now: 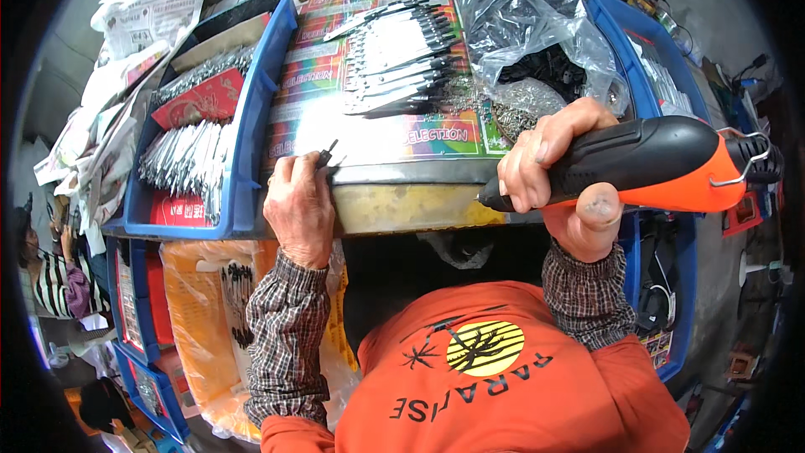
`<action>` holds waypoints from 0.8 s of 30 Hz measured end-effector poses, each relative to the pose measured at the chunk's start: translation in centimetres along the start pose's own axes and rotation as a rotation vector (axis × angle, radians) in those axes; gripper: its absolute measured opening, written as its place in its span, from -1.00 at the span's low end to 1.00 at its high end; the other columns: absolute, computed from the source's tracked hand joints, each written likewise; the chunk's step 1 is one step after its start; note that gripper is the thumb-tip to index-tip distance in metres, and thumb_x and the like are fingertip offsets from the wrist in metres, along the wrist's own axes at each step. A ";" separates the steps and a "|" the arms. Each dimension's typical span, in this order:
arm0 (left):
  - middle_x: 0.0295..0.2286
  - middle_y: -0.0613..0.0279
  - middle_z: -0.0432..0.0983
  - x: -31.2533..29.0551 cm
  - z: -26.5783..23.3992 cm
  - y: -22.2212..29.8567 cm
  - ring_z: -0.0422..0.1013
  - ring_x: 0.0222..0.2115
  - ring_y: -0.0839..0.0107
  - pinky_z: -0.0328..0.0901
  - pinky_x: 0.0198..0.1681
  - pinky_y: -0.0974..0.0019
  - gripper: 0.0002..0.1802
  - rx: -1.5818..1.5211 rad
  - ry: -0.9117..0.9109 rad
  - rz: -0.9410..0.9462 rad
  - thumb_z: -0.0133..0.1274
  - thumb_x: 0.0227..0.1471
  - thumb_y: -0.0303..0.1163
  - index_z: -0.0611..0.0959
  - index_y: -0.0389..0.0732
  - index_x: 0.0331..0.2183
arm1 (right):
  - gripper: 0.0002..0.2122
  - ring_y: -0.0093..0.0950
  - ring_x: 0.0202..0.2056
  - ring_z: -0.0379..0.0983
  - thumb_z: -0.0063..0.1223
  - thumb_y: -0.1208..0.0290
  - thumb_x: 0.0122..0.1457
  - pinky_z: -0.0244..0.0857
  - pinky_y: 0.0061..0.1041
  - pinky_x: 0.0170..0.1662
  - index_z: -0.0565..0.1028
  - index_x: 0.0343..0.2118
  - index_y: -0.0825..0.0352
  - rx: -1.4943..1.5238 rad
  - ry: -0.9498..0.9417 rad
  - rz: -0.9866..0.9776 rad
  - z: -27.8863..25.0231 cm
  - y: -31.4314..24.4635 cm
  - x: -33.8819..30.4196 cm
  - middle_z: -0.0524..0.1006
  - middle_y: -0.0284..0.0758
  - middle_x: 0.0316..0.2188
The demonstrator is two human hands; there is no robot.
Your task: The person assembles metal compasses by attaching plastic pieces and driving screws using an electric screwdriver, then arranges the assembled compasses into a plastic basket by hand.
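"Orange and black on the right: how to describe that power tool (pixel 671 151)?"

"Clamped in the right hand (pixel 558 172), with curled fingers over the black front end and the thumb underneath. Points left, nose at the near edge of the worktable (pixel 402 205)."

"And on the left?"

"Pinched between closed fingertips of the left hand (pixel 300 205): a small black part (pixel 323 158) with a thin pin, tilted toward the far right. Sits close to the near edge too (cannot tell whether touching the surface), well apart from the tool."

"Farther off, past both hands?"

"Laid out in the middle, a batch of slim white pieces (pixel 390 59) with black ends, on colourful printed sheets (pixel 308 75). To the right, heaped small metal parts (pixel 513 113), beside a clear plastic bag (pixel 520 25) with black pieces (pixel 558 71) showing at the mouth."

"Along the sides?"

"On the left, a blue bin (pixel 256 117) with more white pieces and a red card (pixel 201 99). On the far right, another blue bin (pixel 616 33)."
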State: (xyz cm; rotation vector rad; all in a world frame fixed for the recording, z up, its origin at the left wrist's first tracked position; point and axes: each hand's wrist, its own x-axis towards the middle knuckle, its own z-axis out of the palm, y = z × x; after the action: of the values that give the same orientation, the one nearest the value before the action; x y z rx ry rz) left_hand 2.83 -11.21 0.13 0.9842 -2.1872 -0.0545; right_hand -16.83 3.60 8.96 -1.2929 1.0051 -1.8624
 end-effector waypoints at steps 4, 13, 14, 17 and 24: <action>-0.42 0.13 0.37 1.1 0.1 -0.6 0.32 -0.35 0.14 0.27 -0.33 0.21 -0.84 0.160 -0.052 0.042 0.01 -0.17 -0.51 0.52 -0.19 -0.39 | -0.51 -0.56 -0.68 0.27 0.22 0.02 -0.16 0.22 -0.53 -0.50 0.26 -0.43 0.34 0.051 0.008 -0.018 -0.7 0.4 0.2 0.30 -0.40 -0.72; -0.47 0.17 0.43 5.3 2.3 3.2 0.38 -0.40 0.18 0.28 -0.34 0.23 -0.78 -0.011 -0.033 0.162 0.10 -0.27 -0.55 0.55 -0.16 -0.42 | -0.58 -0.60 -0.62 0.32 0.30 0.29 -0.20 0.25 -0.63 -0.54 0.30 -0.43 0.45 0.164 0.097 -0.048 -1.3 0.8 0.6 0.34 -0.37 -0.65; -0.47 0.18 0.42 5.8 2.6 4.1 0.37 -0.40 0.19 0.27 -0.35 0.23 -0.81 -0.031 -0.048 0.185 0.11 -0.26 -0.52 0.55 -0.16 -0.43 | -0.58 -0.60 -0.62 0.32 0.30 0.29 -0.19 0.25 -0.63 -0.54 0.30 -0.43 0.45 0.201 0.080 -0.050 -1.5 1.0 0.6 0.34 -0.37 -0.64; -0.47 0.18 0.41 7.1 4.2 5.5 0.37 -0.40 0.19 0.27 -0.36 0.22 -0.83 -0.025 -0.055 0.230 0.10 -0.24 -0.49 0.55 -0.17 -0.44 | -0.58 -0.60 -0.61 0.33 0.30 0.28 -0.19 0.25 -0.64 -0.54 0.30 -0.44 0.45 0.214 0.085 -0.050 -1.6 1.1 0.6 0.34 -0.36 -0.64; -0.46 0.17 0.40 8.4 6.6 6.6 0.35 -0.38 0.17 0.25 -0.35 0.20 -0.81 -0.056 -0.112 0.277 0.12 -0.24 -0.43 0.54 -0.17 -0.44 | -0.56 -0.60 -0.61 0.32 0.31 0.26 -0.19 0.25 -0.64 -0.54 0.29 -0.43 0.44 0.230 0.120 -0.032 -2.0 1.0 0.5 0.33 -0.36 -0.64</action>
State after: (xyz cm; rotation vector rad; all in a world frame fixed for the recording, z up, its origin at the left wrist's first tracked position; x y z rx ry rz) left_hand -9.25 -13.72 2.36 0.6540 -2.3915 -0.0418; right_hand -18.82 3.16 7.84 -1.0787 0.8048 -2.0336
